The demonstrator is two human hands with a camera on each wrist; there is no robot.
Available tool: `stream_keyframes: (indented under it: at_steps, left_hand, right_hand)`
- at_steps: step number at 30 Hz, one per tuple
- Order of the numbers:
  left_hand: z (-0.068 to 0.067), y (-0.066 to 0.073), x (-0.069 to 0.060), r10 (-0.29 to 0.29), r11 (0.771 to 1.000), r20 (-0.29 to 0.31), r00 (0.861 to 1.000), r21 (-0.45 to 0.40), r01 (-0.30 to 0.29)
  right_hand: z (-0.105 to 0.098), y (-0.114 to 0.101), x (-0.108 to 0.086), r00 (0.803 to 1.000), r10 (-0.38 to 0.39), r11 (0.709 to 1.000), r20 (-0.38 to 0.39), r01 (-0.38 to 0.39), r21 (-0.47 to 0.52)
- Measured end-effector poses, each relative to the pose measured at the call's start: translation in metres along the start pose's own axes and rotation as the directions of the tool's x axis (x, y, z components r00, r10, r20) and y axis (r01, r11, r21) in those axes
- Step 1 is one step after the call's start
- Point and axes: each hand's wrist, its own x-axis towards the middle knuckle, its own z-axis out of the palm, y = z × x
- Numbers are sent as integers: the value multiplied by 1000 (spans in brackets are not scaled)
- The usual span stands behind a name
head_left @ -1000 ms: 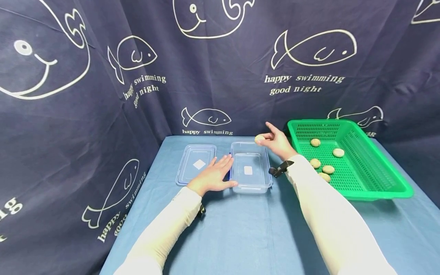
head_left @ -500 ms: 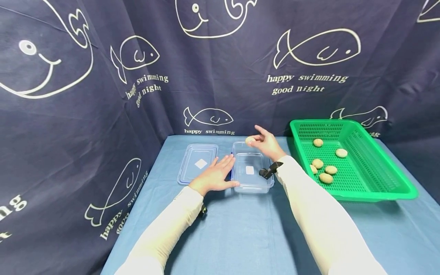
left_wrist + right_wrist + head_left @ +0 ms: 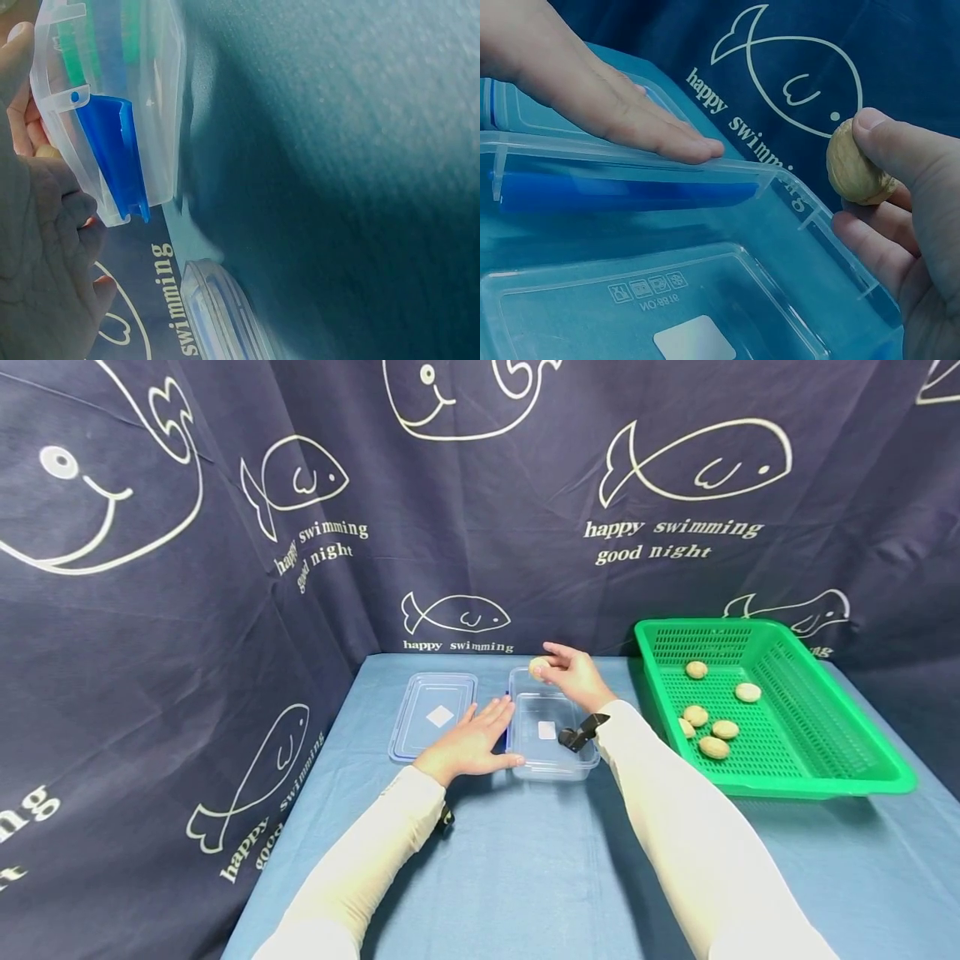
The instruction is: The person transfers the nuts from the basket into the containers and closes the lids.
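My right hand [image 3: 573, 677] pinches a walnut [image 3: 855, 165] between thumb and fingers, above the far end of a clear plastic food container [image 3: 553, 770]. The container stands uncovered on the table, and only a white label shows on its floor. My left hand [image 3: 472, 745] rests with straight fingers along the container's left rim, its thumb at the near left corner. Below that hand, the left wrist view shows a blue side latch [image 3: 116, 157] hanging down. To the left of the container lies its clear lid [image 3: 412, 727], bearing a white label.
On the right stands a green perforated basket [image 3: 840, 735] with several walnuts [image 3: 715, 747] in its left part. Dark fish-print cloth [image 3: 555, 577] hangs behind and on the left of the blue-covered table [image 3: 517, 868].
My right hand has moved left with the walnut, from the container's far right corner to over its far end. The left hand has kept its place on the rim.
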Motion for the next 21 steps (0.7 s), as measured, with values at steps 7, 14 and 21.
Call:
stream_keyframes:
  at_steps: [7,14,21]
  left_hand:
    - [0,3,0,15,999,-11,1000,-29,-15]
    - [1,3,-1,11,999,-19,1000,-46,-12]
    - [-1,2,-4,22,998,-22,1000,-61,-23]
  right_hand:
    - [-7,3,-2,994,108,993,13,-108,48]
    - [-32,-14,-9,994,106,991,3,-106,84]
    - [-79,-22,-23,997,59,995,-43,-55,83]
